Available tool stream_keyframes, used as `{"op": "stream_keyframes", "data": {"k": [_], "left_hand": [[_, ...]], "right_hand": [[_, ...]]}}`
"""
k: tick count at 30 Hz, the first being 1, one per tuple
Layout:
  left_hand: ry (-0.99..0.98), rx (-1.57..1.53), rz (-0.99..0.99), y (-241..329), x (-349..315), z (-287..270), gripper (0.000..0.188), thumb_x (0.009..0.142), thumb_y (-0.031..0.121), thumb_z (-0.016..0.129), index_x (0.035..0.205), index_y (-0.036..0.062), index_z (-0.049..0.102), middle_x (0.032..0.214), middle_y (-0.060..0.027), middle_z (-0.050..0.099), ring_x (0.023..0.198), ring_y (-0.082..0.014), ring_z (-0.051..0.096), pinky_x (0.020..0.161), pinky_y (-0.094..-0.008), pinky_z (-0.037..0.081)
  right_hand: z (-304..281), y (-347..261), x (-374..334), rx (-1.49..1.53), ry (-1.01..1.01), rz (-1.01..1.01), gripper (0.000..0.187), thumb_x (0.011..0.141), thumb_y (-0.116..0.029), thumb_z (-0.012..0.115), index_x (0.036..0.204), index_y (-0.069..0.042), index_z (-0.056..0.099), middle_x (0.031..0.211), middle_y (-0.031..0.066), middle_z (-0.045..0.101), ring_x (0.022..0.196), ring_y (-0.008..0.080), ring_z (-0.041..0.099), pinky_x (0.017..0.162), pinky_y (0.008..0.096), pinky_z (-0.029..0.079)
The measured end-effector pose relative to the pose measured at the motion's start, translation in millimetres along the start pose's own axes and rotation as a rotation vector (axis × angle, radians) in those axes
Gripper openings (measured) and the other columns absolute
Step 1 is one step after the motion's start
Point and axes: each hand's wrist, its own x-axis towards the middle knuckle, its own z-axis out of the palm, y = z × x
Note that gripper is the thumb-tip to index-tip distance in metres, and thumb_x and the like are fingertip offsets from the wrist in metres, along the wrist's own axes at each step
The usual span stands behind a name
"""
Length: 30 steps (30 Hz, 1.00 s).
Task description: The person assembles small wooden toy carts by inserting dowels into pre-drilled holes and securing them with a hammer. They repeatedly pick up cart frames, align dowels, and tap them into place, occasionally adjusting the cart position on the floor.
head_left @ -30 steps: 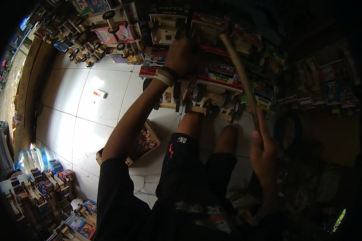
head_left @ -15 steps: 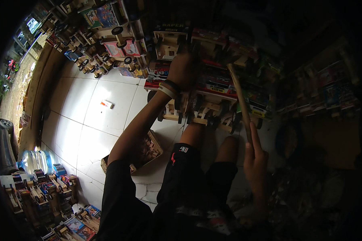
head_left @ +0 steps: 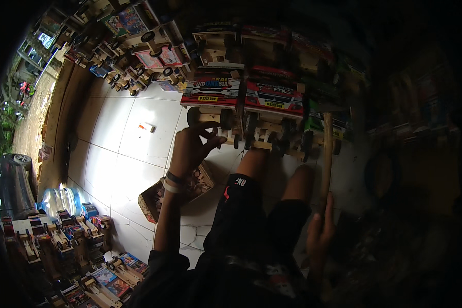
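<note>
My left hand (head_left: pixel 190 149) is beside the wheels of a red and black wooden toy truck (head_left: pixel 210 92), thumb and forefinger brought together. Whatever the fingertips pinch, if anything, is too small to make out. My right hand (head_left: pixel 319 233) grips a hammer (head_left: pixel 327 159) by its wooden handle; its dark head points away from me, near a green toy truck (head_left: pixel 339 131). Between them sits another red toy truck (head_left: pixel 274 97), its black wheels and pale wooden underside facing me. Below my left hand, an open box (head_left: pixel 148 207) holds many small wood pieces.
More toy trucks (head_left: pixel 161 56) are stacked at the far left, and others (head_left: pixel 82 231) crowd the lower left. A clear blue water jug (head_left: pixel 60 201) lies behind those. A small white and orange packet (head_left: pixel 147 127) rests on the tiled floor (head_left: pixel 118 179). The right side is dark.
My left hand has come back toward me from above the trucks, down to the red and black one's wheels. The hammer has swung upright, and my right hand has moved slightly nearer to me.
</note>
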Motion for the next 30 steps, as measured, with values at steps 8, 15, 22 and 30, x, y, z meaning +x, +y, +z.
{"op": "stream_keyframes", "data": {"k": [8,15,22,30], "left_hand": [[-0.256,-0.838,-0.042,29.6,-45.8,44.4,0.083,0.097,0.053,0.055,0.158,0.0027,0.029,0.120,-0.0046,0.056,0.100,-0.0084,0.051,0.076,-0.0231,0.042],[-0.525,-0.854,0.125,86.3,-92.6,109.9,0.100,0.096,0.044,0.055,0.164,0.0071,-0.008,0.164,-0.0240,0.020,0.147,-0.0363,0.035,0.122,-0.0485,0.020],[-0.391,-0.805,0.148,84.8,-99.8,112.2,0.079,0.100,0.026,0.054,0.162,0.0037,0.010,0.157,-0.0237,0.031,0.140,-0.0335,0.043,0.117,-0.0431,0.031],[-0.600,-0.643,-0.165,59.1,-66.4,80.6,0.024,0.100,0.014,0.069,0.119,0.0004,0.072,0.100,-0.0048,0.074,0.096,-0.0107,0.068,0.088,-0.0273,0.054]], "right_hand": [[9.6,4.3,6.8,0.232,-0.088,-0.007,0.055,0.100,-0.016,0.064,0.148,0.006,0.045,0.062,-0.0013,0.050,0.052,0.0048,0.046,0.051,0.0251,0.037],[46.2,-10.7,27.7,0.323,-0.202,-0.020,0.031,0.093,-0.027,0.078,0.102,0.001,0.069,0.080,0.0024,0.068,0.071,0.0068,0.064,0.061,0.0238,0.048],[49.7,-30.4,30.5,0.444,-0.165,-0.025,0.027,0.094,-0.023,0.077,0.105,0.001,0.069,0.083,0.0033,0.071,0.073,0.0076,0.066,0.064,0.0233,0.050],[38.8,-22.3,33.6,0.409,-0.203,0.151,0.008,0.092,-0.012,0.075,0.093,-0.003,0.073,0.061,-0.0058,0.059,0.054,0.0003,0.052,0.051,0.0213,0.040]]}}
